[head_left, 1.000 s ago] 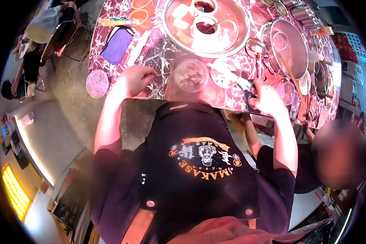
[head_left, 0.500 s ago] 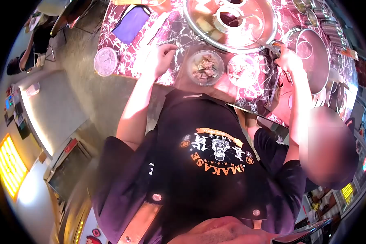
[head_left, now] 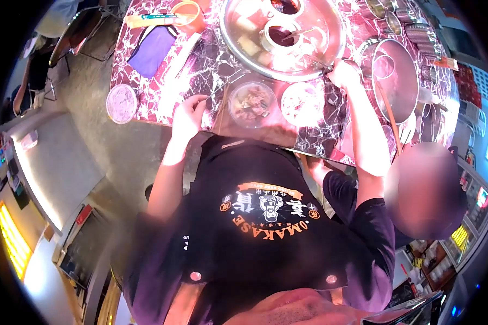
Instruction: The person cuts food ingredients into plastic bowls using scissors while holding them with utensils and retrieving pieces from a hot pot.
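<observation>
My left hand (head_left: 188, 115) is near the table's front edge, left of the bowl of cut pieces, its fingers pinched on what looks like a thin skewer, only faintly visible. My right hand (head_left: 345, 75) is closed round the handles of scissors (head_left: 325, 65), whose blades point left over the rim of the big round metal pot (head_left: 339, 46). Broth, pale chunks and small cups of dark sauce are in the pot. In front of it stand a clear bowl of cut pieces (head_left: 252, 104) and a second, brightly lit bowl (head_left: 302, 104).
A purple cloth (head_left: 153, 51) and a round tub (head_left: 122, 103) lie to the left. A deep metal pot (head_left: 396, 81) with a long stick beside it stands at the right, near stacked cups (head_left: 424, 40). Another person in a dark cap (head_left: 425, 189) is close on my right.
My left hand has drawn back from the pot toward the table edge, taking the thin skewer with it. My right hand has moved slightly up toward the pot rim with the scissors. The view has shifted.
</observation>
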A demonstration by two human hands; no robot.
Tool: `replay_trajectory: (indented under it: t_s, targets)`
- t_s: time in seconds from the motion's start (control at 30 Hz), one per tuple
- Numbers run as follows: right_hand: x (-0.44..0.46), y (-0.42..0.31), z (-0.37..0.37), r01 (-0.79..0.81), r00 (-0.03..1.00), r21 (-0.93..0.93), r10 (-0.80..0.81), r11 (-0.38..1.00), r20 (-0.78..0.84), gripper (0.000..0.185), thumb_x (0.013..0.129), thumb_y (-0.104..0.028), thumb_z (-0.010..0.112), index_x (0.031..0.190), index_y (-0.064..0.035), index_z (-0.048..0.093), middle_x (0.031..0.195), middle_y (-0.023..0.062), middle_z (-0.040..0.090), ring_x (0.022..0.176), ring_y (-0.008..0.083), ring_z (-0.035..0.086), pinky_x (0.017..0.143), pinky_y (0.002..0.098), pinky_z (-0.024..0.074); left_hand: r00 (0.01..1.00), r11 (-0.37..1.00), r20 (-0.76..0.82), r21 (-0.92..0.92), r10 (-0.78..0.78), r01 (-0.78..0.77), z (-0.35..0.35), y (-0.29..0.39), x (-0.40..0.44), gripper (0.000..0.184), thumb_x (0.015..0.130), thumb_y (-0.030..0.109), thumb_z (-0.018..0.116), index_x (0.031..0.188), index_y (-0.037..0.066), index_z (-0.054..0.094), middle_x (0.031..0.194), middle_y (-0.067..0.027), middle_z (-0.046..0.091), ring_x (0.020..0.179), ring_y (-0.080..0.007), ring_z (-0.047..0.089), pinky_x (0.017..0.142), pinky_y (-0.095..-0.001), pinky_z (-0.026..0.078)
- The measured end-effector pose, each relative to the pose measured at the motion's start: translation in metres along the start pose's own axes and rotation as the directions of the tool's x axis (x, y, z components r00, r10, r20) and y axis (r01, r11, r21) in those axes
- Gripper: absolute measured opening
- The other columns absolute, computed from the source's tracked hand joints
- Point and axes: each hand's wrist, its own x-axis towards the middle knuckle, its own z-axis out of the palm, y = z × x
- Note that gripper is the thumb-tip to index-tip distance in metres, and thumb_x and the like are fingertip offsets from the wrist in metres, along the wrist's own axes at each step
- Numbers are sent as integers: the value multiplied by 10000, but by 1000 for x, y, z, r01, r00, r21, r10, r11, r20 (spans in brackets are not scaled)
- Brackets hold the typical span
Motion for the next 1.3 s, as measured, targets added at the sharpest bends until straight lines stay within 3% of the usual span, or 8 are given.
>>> replay_trajectory:
  t_s: [0.3, 0.4, 0.5, 0.6, 0.8, 1.13, 1.3]
  targets:
    - [3, 31, 29, -35, 980, 254, 83, 967, -180, 467, 776, -291, 762, 1152, -50, 625, 1111, 212, 689, 1083, 391, 653, 942, 472, 510, 1000, 1000, 27, -13, -17, 17, 3, -3, 12, 224, 958, 104, 605, 1126, -12, 695, 693, -43, 650, 617, -87, 561, 586, -269, 457]
    - [6, 34, 30, -44, 965, 244, 105, 969, -242, 470, 781, -293, 759, 1157, -47, 622, 1115, 226, 683, 1078, 387, 655, 941, 470, 510, 1000, 999, 22, -46, -10, 11, 9, 2, 16, 220, 961, 102, 602, 1124, -13, 696, 709, -41, 659, 636, -83, 572, 600, -262, 462]
    - [1, 39, 21, -4, 978, 199, 45, 980, -202, 520, 797, -342, 739, 1162, -2, 594, 1140, 238, 677, 1103, 396, 651, 951, 486, 514, 999, 998, 37, -63, -29, 32, 12, 3, 19, 218, 963, 99, 599, 1123, -12, 697, 717, -45, 659, 641, -89, 577, 604, -261, 463]
    - [-8, 39, 5, 68, 988, 126, -50, 990, -144, 468, 795, -285, 723, 1160, -14, 611, 1117, 261, 672, 1087, 392, 649, 949, 464, 506, 998, 998, 50, -64, -27, 30, 15, -6, 21, 215, 964, 98, 597, 1120, -10, 698, 712, -49, 649, 634, -94, 571, 595, -264, 457]
    - [-5, 4, -15, -34, 997, -40, 37, 999, 73, 441, 820, -285, 665, 1158, -7, 605, 1120, 275, 670, 1101, 409, 642, 957, 471, 500, 999, 998, 40, -62, 8, -6, 21, -18, 21, 210, 963, 104, 600, 1113, -3, 701, 702, -52, 637, 626, -104, 565, 583, -274, 446]
    - [27, 38, 37, -44, 981, 132, 68, 990, -181, 445, 828, -289, 642, 1172, -11, 596, 1121, 281, 670, 1103, 411, 644, 959, 472, 500, 999, 998, 34, -61, -27, 29, 8, -10, 11, 217, 967, 108, 591, 1124, -2, 695, 717, -36, 640, 610, -85, 537, 566, -264, 431]
    - [25, 46, 27, -105, 949, 199, 158, 974, -273, 504, 825, -318, 653, 1218, -15, 566, 1121, 280, 675, 1093, 410, 653, 961, 472, 500, 998, 996, 51, -78, -41, 45, 10, -12, 12, 221, 966, 109, 589, 1123, -7, 693, 720, -28, 637, 612, -68, 529, 555, -252, 421]
